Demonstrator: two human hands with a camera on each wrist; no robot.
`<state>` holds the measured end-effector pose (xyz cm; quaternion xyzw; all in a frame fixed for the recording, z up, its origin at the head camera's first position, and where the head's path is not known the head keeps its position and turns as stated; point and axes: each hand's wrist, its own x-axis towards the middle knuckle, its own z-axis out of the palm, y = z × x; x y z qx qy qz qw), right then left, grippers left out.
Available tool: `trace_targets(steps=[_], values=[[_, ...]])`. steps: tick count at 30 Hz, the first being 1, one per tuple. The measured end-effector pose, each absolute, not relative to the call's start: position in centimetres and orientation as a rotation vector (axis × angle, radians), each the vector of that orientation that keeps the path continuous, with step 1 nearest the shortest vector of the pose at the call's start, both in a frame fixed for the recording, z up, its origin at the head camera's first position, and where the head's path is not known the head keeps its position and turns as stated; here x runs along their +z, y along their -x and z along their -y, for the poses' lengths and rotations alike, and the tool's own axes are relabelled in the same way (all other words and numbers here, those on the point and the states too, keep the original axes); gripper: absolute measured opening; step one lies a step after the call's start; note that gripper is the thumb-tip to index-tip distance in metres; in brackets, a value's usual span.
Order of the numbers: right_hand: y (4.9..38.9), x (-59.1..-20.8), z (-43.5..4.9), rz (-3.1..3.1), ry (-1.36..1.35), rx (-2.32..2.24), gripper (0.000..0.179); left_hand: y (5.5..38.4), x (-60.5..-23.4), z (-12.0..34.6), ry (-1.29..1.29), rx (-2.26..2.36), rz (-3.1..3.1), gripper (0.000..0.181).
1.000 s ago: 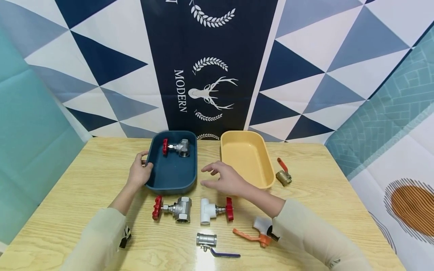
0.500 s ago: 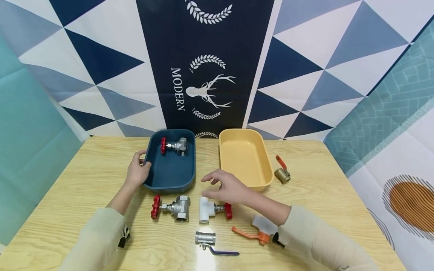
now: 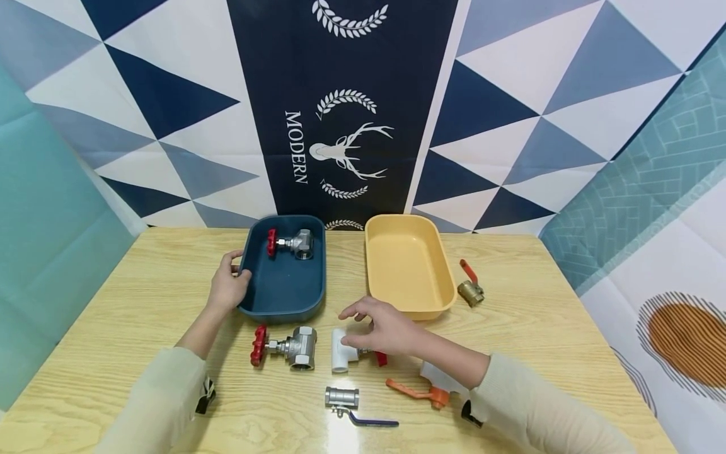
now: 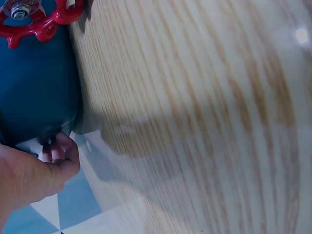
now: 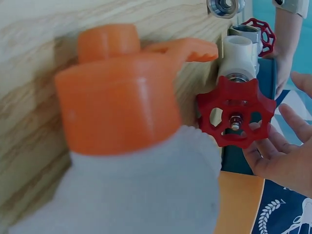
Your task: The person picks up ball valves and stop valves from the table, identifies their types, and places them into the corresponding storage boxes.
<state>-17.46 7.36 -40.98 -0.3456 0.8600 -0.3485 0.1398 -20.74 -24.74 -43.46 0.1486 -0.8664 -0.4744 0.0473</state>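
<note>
At the left side of the blue bin (image 3: 286, 287), my left hand (image 3: 227, 287) holds the rim, thumb inside and fingers outside. A metal gate valve with a red handwheel (image 3: 303, 244) lies in that bin. My right hand (image 3: 386, 325) hovers over a white tee-shaped valve (image 3: 339, 356), fingers and thumb spread apart, covering part of its stem. In the right wrist view, the fingers of my right hand (image 5: 285, 158) are beside the valve's red handwheel (image 5: 251, 95). Left of the white valve, a larger metal gate valve (image 3: 300, 348) lies in front of the blue bin.
A yellow bin (image 3: 408, 271) stands at the back right, a brass ball valve (image 3: 471, 293) beside it. Nearer the front are a metal ball valve with a blue lever (image 3: 342, 397) and a white one with an orange handle (image 3: 438, 396), partly under my right forearm.
My right hand has come nearer to me, from the space between the bins to over the white valve. My left hand keeps its hold on the blue bin.
</note>
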Motion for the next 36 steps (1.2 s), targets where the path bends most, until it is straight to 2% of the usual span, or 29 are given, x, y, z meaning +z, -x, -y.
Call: trace_targets(steps=[24,31,36], values=[[17.0,-42.3,-7.2,-2.550,1.030,-0.794,0.051,20.7,-43.3,24.7,-0.482,-1.463,2.657,0.051],[16.7,-42.8,-7.1,-2.568,1.046,-0.719,0.058,20.7,-43.3,24.7,-0.480,-1.461,2.654,0.052],[16.6,-43.1,-6.9,-2.604,1.076,-0.660,0.070,20.8,-43.4,24.7,-0.473,-1.451,2.654,0.052]])
